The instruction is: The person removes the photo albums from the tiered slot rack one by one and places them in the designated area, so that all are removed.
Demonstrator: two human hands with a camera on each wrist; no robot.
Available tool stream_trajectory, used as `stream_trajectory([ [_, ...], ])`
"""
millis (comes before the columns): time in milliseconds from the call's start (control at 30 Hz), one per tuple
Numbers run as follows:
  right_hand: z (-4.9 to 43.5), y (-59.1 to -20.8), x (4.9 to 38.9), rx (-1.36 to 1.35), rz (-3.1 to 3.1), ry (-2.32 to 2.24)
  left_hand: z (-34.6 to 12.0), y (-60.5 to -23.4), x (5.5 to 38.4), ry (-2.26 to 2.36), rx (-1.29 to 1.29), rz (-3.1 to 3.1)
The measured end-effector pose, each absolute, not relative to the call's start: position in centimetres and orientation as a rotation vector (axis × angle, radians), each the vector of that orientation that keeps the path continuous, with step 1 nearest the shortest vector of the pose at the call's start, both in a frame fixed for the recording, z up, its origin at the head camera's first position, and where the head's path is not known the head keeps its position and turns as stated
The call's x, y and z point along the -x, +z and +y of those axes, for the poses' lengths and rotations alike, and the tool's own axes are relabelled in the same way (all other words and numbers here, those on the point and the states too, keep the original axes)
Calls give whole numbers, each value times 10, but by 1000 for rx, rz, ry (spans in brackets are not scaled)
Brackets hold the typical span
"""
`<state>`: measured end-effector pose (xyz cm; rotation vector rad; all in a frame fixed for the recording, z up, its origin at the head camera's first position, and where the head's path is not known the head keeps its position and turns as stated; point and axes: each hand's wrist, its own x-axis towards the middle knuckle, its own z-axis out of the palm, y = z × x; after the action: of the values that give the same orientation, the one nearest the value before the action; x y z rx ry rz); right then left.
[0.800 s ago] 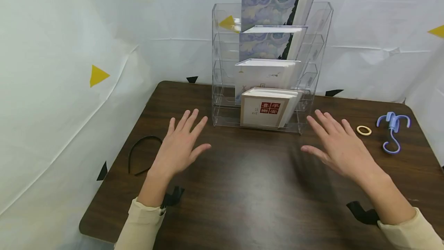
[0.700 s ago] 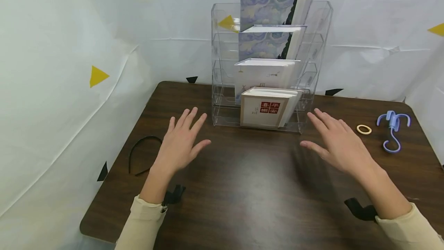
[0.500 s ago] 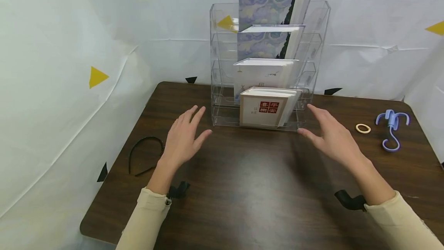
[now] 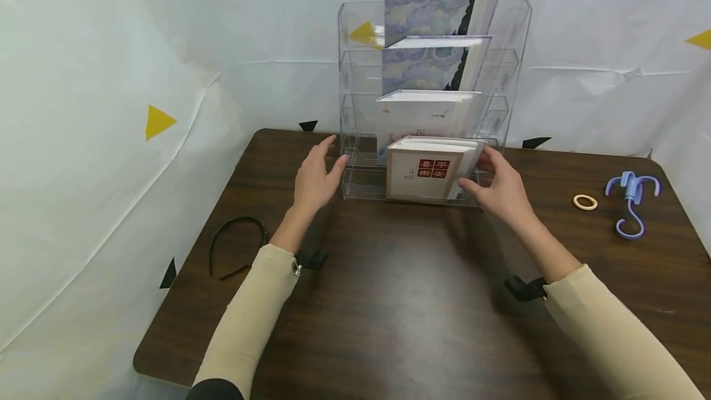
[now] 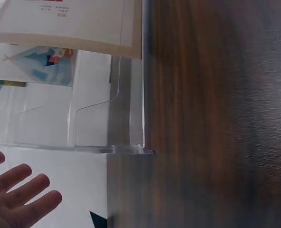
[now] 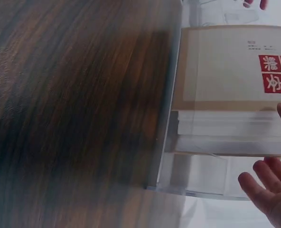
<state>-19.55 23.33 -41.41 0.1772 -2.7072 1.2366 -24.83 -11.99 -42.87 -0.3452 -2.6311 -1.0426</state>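
A clear acrylic rack (image 4: pixel 366 191) stands at the back of the table, holding several books one above another. At the bottom front is a cream book (image 4: pixel 416 179) with red square characters; above it sit a white book (image 4: pixel 413 115) and two books with swirling blue-purple covers, the lower one (image 4: pixel 422 66) and the top one (image 4: pixel 428 11). My left hand (image 4: pixel 315 184) is beside the rack's left side, fingers spread and holding nothing. My right hand (image 4: pixel 504 193) is at the rack's right side, thumb near the cream book's page edge, fingers loosely bent. In the right wrist view, its fingers (image 6: pixel 268 183) appear beyond the rack's side.
A black headband (image 4: pixel 211 245) lies on the table left of my left forearm. To the right are a small wooden ring (image 4: pixel 585 202) and a blue-purple hook (image 4: pixel 631 196). White sheeting (image 4: pixel 266 91) hangs behind and left of the table (image 4: pixel 400 313).
Both hands have reached forward and inward, from above the table's middle to either side of the rack. The books, rack, headband, ring and hook have stayed in place.
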Motion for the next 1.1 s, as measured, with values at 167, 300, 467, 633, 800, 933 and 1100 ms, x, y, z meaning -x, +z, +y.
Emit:
stream_trajectory([
  [167,235,-420,205,-175,-2705,1336,-105,-424,267,-1128,279,-2654],
  [300,236,-424,211,-195,-2699,1407,-98,-423,280,-1244,179,-2645],
  [467,235,-428,217,-252,-2720,1422,-95,-427,291,-1357,73,-2631],
  [633,235,-434,218,-242,-2778,1397,-94,-431,296,-1436,11,-2594],
  [800,233,-440,220,-254,-2741,1418,-95,-430,293,-1453,-26,-2607],
  [933,230,-445,218,-266,-2682,1412,-95,-432,293,-1464,-44,-2600],
  [1100,227,-438,210,-266,-2588,1397,-95,-434,293,-1471,-36,-2586],
])
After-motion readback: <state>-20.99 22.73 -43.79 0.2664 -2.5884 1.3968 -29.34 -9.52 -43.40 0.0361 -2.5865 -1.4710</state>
